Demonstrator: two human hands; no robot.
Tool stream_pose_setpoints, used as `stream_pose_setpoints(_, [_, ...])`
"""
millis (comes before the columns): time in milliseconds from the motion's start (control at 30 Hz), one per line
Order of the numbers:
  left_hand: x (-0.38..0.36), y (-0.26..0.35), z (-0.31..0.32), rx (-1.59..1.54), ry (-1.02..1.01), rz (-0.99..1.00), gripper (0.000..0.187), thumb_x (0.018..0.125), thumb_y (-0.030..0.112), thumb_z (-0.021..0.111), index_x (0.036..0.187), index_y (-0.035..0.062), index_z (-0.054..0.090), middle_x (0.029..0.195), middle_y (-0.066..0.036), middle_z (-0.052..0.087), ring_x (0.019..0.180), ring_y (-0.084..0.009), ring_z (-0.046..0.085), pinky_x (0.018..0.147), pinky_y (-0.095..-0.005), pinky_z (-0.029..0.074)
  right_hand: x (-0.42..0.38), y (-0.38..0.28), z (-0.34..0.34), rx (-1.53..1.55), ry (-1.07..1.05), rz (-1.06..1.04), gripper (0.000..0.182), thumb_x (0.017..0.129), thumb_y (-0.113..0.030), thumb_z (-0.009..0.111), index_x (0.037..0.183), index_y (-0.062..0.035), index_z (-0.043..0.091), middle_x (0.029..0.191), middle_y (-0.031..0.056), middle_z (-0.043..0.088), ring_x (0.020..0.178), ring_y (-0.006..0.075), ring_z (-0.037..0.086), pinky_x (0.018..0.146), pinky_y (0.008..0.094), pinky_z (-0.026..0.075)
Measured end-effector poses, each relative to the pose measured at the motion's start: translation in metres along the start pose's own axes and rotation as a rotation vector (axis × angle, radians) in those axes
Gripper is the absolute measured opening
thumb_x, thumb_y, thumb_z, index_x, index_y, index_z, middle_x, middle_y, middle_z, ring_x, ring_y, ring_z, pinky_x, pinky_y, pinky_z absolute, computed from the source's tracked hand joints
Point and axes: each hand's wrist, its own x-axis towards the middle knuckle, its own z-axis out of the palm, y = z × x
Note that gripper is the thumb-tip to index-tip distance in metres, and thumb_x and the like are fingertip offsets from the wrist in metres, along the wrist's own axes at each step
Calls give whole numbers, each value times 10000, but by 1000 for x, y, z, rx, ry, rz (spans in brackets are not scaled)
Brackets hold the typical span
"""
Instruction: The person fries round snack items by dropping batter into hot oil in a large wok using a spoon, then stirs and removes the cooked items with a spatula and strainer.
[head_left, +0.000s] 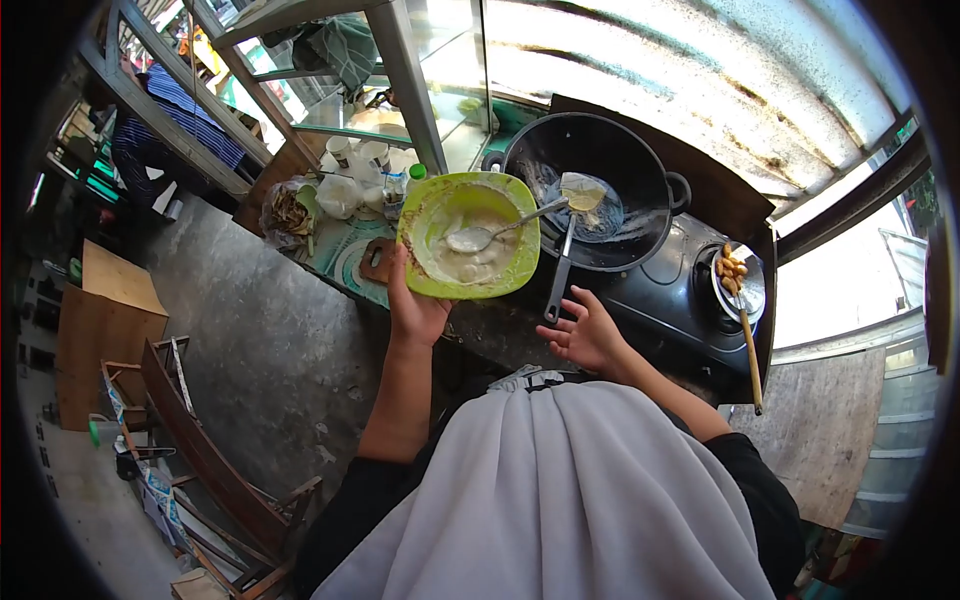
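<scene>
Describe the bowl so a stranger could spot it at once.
Find the big black wok near the picture's top, right of centre. Just left of it, the person's left hand holds a square-rimmed bowl of pale mixture. Its bright yellow-green sets it apart from the dark wok.

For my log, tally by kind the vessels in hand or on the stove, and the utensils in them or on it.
Vessels: 2 (rounded-square lime-green bowl, round black wok)
Utensils: 3 (silver metal spoon, black-handled spatula, round metal skimmer with wooden handle)
Total: 5
</scene>
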Motion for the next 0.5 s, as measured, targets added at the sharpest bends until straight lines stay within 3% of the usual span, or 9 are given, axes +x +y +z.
stream_pose_setpoints(33, [0, 0, 0, -1, -2, 4, 547, 929, 502, 404, 1347, 149, 397, 1290, -53, 505, 1118, -219, 559, 805, -376, 541, 3, -3, 0, 39, -151, 31, 408, 870, -366, 583, 1192, -162, 437, 950, 28, 583, 861, 219, 627, 703, 322, 460])
stream_pose_setpoints(233, [-1, 1, 7, -10, -9, -14, 549, 930, 500, 404, 1356, 154, 390, 1303, -50, 496, 1124, -217, 555, 809, -367, 537, 21, -11, -6, 56, -214, -172, 157, 910, -214, 562, 1002, -144, 455, 763, 11, 535, 670, 148, 546, 611, 302, 427])
stream_pose_setpoints(333, [-2, 0, 6, -15, -27, -22, 551, 932, 498, 403, 1362, 155, 385, 1306, -51, 495, 1126, -218, 554, 813, -367, 534, 9, -19, -16, 34, -237, -255, 131, 912, -162, 556, 936, -137, 430, 736, 5, 504, 602, 119, 481, 568, 274, 397])
stream_pose_setpoints(500, [-5, 0, 5, 9, -27, -19, 558, 931, 497, 403, 1369, 151, 375, 1311, -57, 491, 1130, -224, 552, 821, -376, 530, -10, -34, -31, -202, -192, -344, 183, 913, -182, 529, 1030, -88, 424, 731, 33, 480, 569, 122, 471, 542, 245, 386])
